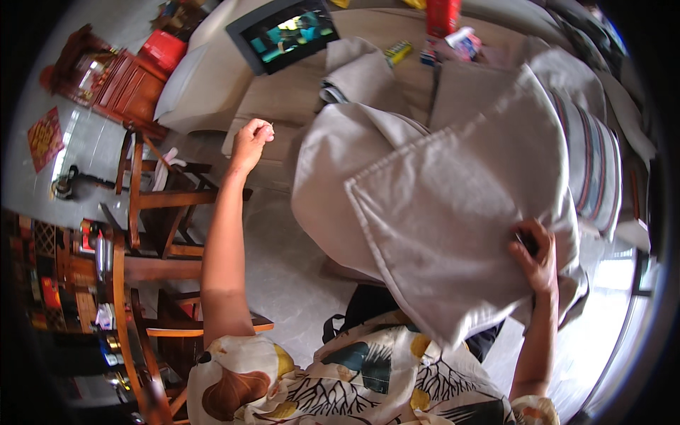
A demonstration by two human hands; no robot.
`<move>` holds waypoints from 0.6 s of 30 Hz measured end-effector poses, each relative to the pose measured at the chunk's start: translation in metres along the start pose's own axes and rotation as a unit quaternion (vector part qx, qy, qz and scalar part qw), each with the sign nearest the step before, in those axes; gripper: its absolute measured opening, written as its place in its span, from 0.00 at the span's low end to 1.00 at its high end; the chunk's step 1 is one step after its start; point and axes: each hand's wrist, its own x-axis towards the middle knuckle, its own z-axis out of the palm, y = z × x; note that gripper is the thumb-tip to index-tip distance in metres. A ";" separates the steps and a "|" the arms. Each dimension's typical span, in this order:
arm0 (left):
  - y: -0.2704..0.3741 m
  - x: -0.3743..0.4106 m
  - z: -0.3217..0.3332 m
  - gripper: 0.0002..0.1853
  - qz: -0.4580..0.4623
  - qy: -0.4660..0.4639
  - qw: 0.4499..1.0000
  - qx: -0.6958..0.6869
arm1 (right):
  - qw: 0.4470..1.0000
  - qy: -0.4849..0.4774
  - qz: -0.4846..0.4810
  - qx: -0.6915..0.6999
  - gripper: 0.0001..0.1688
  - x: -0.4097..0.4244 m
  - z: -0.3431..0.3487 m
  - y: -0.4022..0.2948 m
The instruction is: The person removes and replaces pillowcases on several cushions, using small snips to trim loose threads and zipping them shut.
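Note:
A large grey fabric cover (425, 202) with stitched edges drapes over my lap and rises towards the sofa. Raised to the left of it, clear of the cloth, my left hand (252, 142) has its fingertips pinched together. A tiny thin object (272, 126) shows at those fingertips; it is too small to name. My right hand (539, 260) rests on the right part of the cover with its fingers curled around a small dark object (527, 242), mostly hidden by the hand.
Behind the cover, a beige sofa (271, 106) holds a tablet-like screen (289, 40), a yellow-green box (398, 51) and a red container (442, 18). A striped cushion (589, 159) lies at right. Wooden chairs (175, 199) stand at left, close to my left arm.

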 end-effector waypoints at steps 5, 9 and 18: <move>-0.097 0.042 -0.024 0.09 -0.030 0.070 0.987 0.145 | 0.996 0.042 0.074 0.008 0.09 0.004 0.010 0.009; -0.116 0.060 -0.019 0.08 -0.072 0.066 0.968 0.233 | 0.992 0.082 0.088 -0.035 0.06 0.001 0.016 0.020; -0.159 0.074 -0.014 0.08 -0.134 0.049 0.948 0.286 | 0.988 0.078 0.122 -0.045 0.06 0.002 0.019 0.025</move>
